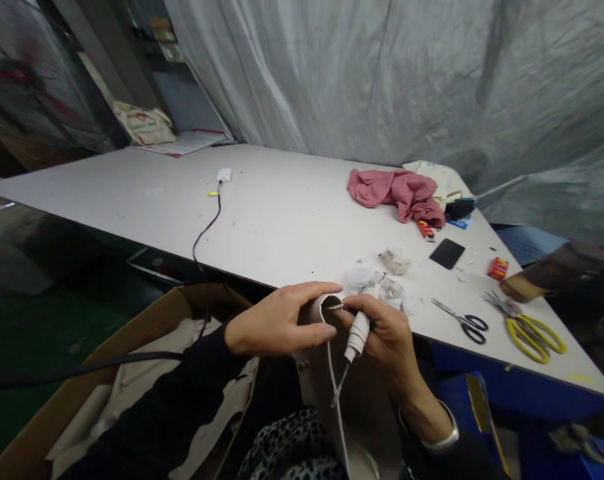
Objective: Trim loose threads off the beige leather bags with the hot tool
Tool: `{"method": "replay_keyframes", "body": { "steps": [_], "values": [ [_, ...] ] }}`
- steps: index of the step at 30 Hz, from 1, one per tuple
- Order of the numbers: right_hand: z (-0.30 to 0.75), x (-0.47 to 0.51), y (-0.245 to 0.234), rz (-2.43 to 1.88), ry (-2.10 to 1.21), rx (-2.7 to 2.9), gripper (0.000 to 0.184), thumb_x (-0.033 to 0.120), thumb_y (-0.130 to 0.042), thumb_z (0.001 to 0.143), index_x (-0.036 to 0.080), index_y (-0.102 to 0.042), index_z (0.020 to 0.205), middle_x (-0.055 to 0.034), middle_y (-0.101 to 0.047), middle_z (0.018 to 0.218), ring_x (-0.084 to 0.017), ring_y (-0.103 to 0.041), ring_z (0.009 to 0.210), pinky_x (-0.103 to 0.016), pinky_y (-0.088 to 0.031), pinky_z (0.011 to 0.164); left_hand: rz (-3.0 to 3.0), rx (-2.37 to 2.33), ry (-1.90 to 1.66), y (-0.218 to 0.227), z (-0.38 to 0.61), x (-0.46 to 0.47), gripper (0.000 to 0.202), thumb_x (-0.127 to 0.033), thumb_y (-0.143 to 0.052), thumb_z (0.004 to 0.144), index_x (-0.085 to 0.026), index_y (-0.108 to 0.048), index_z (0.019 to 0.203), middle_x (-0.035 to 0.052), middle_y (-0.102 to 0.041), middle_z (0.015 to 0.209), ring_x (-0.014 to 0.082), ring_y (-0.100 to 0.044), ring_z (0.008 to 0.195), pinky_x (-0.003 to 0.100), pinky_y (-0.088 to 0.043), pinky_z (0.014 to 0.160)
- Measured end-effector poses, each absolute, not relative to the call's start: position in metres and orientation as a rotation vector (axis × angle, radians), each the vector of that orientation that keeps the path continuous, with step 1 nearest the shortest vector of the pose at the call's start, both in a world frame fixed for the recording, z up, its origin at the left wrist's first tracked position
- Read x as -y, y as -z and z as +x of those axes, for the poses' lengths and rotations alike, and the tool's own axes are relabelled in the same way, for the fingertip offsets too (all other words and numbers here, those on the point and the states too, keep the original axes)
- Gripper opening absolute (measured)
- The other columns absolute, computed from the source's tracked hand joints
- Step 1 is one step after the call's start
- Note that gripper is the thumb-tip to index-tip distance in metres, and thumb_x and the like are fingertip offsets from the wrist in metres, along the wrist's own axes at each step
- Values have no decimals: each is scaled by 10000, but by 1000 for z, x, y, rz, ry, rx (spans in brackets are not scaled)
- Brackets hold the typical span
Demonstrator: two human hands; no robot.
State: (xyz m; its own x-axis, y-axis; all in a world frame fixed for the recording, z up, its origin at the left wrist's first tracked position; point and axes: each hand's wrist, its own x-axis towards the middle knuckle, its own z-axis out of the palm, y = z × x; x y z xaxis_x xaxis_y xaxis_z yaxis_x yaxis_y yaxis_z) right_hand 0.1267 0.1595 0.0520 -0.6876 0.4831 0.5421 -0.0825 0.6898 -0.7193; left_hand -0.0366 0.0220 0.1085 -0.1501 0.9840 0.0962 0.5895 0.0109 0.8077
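My left hand (277, 319) grips the upper edge of a curled beige sheet of leather-like material (327, 387), thumb on one side and fingers on the other. The sheet hangs down over my lap, with a pale edge running along it. In my right hand (389, 340) is an awl (358, 335) with a white-wrapped handle, its thin metal shaft slanting downward. White thread (336, 398) shows by the lower end of the shaft; the tip is hard to make out. Fingertips of my right hand also meet the sheet's top edge.
On the white table (282, 220) lie black-handled scissors (465, 322), yellow-handled shears (527, 330), a dark flat pad (447, 253), a small red box (498, 269) and a pink cloth (399, 190). A cardboard box (107, 400) holding beige pieces stands at left.
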Motion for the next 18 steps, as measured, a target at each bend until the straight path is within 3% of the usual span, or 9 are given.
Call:
{"method": "replay_keyframes", "body": {
  "steps": [4, 8, 11, 14, 18],
  "values": [
    [128, -161, -52, -281, -831, 2204, 76, 294, -738, 917, 219, -742, 919, -24, -713, 738, -172, -627, 662, -282, -444, 638, 1589, -1674, -954, -117, -39, -24, 592, -22, -520, 716, -199, -680, 1257, 45, -729, 1252, 241, -653, 1170, 381, -482, 1072],
    [124, -160, -65, -263, -652, 2316, 131, 340, -718, 932, 220, -749, 889, -19, -655, 662, -163, -588, 613, -272, -396, 596, 1468, -1656, -950, -124, -45, -22, 531, -31, -464, 716, -182, -711, 1161, 38, -761, 1135, 234, -679, 1093, 366, -503, 1016],
    [119, -160, -79, -273, -524, 2364, 147, 355, -711, 934, 223, -752, 887, -19, -642, 637, -167, -590, 588, -276, -376, 587, 1400, -1612, -1050, -124, -48, -21, 600, -35, -507, 660, -183, -690, 1212, 45, -738, 1225, 249, -650, 1174, 390, -460, 1086],
    [115, -159, -92, -277, -465, 2385, 129, 334, -708, 931, 223, -740, 873, -20, -657, 640, -172, -609, 590, -276, -375, 588, 1336, -1548, -1175, -120, -46, -21, 548, -88, -609, 693, -183, -667, 1230, 67, -718, 1246, 268, -624, 1204, 417, -451, 1093],
    [113, -157, -109, -262, -519, 2412, 137, 315, -711, 921, 219, -710, 823, -3, -652, 614, -153, -591, 555, -260, -357, 557, 1245, -1567, -1279, -117, -43, -22, 367, -314, -770, 781, -157, -686, 1103, 54, -728, 1014, 234, -660, 978, 374, -514, 924]
  ]
}}
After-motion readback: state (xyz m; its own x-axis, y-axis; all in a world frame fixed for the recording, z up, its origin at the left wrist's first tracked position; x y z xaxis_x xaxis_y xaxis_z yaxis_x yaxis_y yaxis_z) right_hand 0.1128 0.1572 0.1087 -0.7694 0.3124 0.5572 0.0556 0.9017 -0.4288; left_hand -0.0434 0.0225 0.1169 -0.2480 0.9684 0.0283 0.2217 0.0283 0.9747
